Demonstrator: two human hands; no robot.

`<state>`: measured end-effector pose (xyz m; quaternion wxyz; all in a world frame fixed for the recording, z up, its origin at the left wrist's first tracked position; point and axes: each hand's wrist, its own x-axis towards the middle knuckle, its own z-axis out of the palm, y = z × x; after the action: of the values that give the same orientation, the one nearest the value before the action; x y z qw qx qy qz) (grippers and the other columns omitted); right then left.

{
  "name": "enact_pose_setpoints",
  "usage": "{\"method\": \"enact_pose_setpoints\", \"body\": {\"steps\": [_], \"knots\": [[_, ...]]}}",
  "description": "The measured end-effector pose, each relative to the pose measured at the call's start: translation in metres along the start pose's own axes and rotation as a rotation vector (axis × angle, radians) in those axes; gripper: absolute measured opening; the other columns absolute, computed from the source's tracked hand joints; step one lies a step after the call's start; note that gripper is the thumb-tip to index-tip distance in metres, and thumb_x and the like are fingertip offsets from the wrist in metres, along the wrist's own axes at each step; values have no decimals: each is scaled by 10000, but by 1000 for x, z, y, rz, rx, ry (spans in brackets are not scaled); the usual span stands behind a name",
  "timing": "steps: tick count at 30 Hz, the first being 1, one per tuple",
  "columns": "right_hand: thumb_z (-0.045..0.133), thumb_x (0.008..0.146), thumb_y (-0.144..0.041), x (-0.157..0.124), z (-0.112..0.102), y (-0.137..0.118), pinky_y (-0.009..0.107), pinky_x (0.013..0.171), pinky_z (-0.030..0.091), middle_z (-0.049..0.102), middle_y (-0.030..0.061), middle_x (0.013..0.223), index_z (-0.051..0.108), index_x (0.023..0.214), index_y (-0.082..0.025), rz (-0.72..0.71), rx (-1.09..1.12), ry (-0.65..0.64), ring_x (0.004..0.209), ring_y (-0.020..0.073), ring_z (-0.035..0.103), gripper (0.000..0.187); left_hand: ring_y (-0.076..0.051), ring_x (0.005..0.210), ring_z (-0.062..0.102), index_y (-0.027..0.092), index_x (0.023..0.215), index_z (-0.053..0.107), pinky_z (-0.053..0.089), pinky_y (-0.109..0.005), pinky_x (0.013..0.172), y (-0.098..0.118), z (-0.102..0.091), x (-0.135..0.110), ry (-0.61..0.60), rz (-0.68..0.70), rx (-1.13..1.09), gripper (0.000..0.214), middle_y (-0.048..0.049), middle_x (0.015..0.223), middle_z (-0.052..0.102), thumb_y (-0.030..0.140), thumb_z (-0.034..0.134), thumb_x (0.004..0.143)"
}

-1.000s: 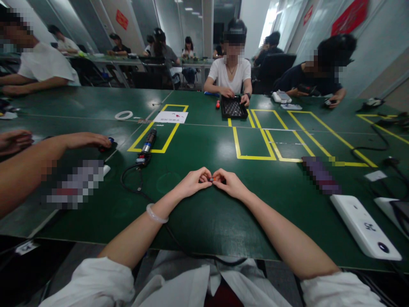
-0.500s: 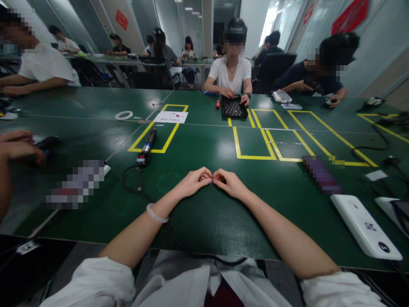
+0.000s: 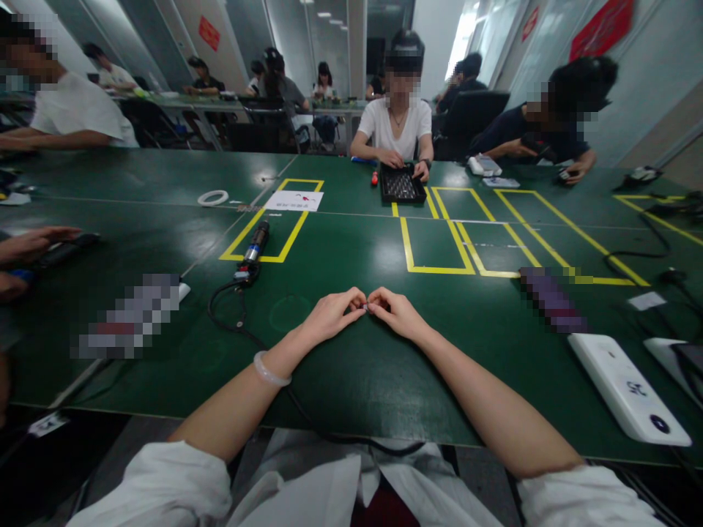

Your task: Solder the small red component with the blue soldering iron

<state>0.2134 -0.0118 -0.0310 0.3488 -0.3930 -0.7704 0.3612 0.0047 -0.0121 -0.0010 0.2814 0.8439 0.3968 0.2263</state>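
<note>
Left hand, right hand (fingers bent) close together

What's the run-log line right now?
left hand: pinched; right hand: pinched opposite; tiny item: between them, mostly hidden, unidentifiable; green table: beneath

Marks on the white device and white sheet cannot be read.

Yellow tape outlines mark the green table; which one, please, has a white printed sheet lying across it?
The leftmost outline: it alone has the white sheet across it, while the other outlines all lie farther right.
</note>
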Motion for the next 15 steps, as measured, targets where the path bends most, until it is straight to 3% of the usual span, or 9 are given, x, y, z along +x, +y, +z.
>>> {"method": "enact_pose_setpoints", "body": {"steps": [12, 15], "knots": [[581, 873, -281, 1, 2, 5, 241, 648, 439, 596, -10, 766, 568, 964, -185, -33, 28, -13, 671, 122, 555, 133, -159, 880, 644, 218, 1035, 562, 485, -271, 797, 2, -3, 1, -18, -21, -40, 258, -17, 956, 671, 422, 448, 926], [579, 871, -277, 1, 1, 4, 240, 642, 438, 602, -7, 772, 568, 969, -185, -17, 22, 4, 664, 120, 549, 134, -165, 902, 630, 214, 1047, 573, 475, -285, 819, -3, -11, 2, 47, -24, 68, 292, -25, 982, 668, 429, 401, 946]]}}
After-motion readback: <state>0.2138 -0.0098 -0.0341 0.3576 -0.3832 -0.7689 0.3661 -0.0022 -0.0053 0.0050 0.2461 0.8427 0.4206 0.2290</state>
